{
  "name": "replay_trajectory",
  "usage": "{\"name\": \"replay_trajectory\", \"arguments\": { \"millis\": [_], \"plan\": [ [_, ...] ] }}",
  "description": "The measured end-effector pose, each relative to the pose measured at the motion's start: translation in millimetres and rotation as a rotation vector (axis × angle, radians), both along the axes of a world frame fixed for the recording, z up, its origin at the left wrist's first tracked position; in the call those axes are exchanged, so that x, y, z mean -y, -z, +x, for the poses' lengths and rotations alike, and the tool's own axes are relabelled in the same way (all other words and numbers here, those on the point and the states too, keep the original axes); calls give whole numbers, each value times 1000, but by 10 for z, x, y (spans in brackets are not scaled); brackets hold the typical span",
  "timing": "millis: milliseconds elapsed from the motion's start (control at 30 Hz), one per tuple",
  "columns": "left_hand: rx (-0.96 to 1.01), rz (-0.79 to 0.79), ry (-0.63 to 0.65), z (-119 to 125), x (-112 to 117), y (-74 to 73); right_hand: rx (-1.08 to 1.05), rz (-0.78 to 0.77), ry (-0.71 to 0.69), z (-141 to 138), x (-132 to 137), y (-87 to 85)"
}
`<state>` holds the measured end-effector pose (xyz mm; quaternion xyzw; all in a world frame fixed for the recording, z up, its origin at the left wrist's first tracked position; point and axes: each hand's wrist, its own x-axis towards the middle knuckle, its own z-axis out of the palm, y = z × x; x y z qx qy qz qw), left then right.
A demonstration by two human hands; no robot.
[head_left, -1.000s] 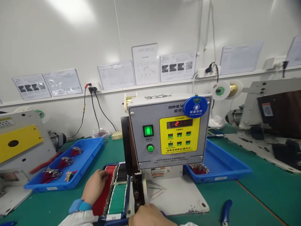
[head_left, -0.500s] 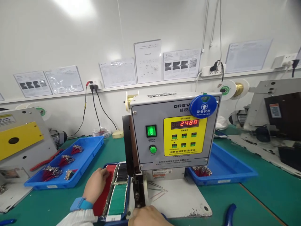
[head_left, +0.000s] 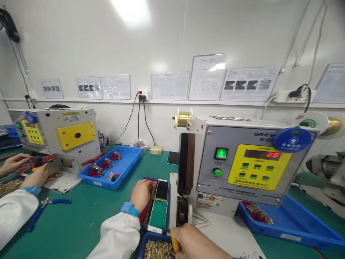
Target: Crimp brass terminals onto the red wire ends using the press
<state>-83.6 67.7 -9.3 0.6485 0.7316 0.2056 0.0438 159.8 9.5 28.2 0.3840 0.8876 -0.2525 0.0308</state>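
My left hand (head_left: 142, 196) reaches over a blue-rimmed tray (head_left: 168, 212), at the strip of red wires (head_left: 142, 216). Its fingers are bent together, and their tips are partly hidden. Beside the red wires lie black wires (head_left: 162, 189) and green wires (head_left: 158, 214), each in its own compartment. At the bottom, my right hand (head_left: 194, 239) is closed around something yellow-orange (head_left: 175, 240), mostly covered by the fingers. It is in front of the crimping machine (head_left: 215, 201), beside a blue bin of small brass terminals (head_left: 159, 250). Several thin wires (head_left: 201, 217) lie on the machine's base.
A blue tray (head_left: 126, 169) with bundles of red wires stands left; another blue tray (head_left: 302, 226) is right of the machine. A co-worker's hands (head_left: 37, 174) work at a second machine (head_left: 78, 140). Blue-handled pliers (head_left: 47, 207) lie on the green table (head_left: 81, 230).
The view has swung left, bringing in the co-worker's hands and the terminal bin. My left hand stays at the red wires, my right hand by the machine. The display now reads differently.
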Motion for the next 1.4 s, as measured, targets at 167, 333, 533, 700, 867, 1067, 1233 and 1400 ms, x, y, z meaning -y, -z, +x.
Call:
{"name": "replay_trajectory", "arguments": {
  "millis": [167,333,533,700,867,1067,1233,1400],
  "plan": [
    [14,16,102,219,102,-33,24,43,-28,-135,-1,-107],
    [15,-40,211,361,130,30,22,-1,-29,-142,0,-49],
    [1,-99,235,375,133,67,-1,35,-62,-56,34,16],
    [-4,-149,279,359,62,-63,39,35,-47,-43,67,-41],
    [1,-223,298,353,-8,-145,12,49,14,-29,55,-15],
    [-4,-133,288,348,68,-51,15,115,-9,-50,19,18],
    [-12,-119,266,383,100,-47,-84,134,-1,-30,3,-41],
    [11,-84,212,385,81,-42,-247,-212,48,169,-157,-130]
  ]
}}
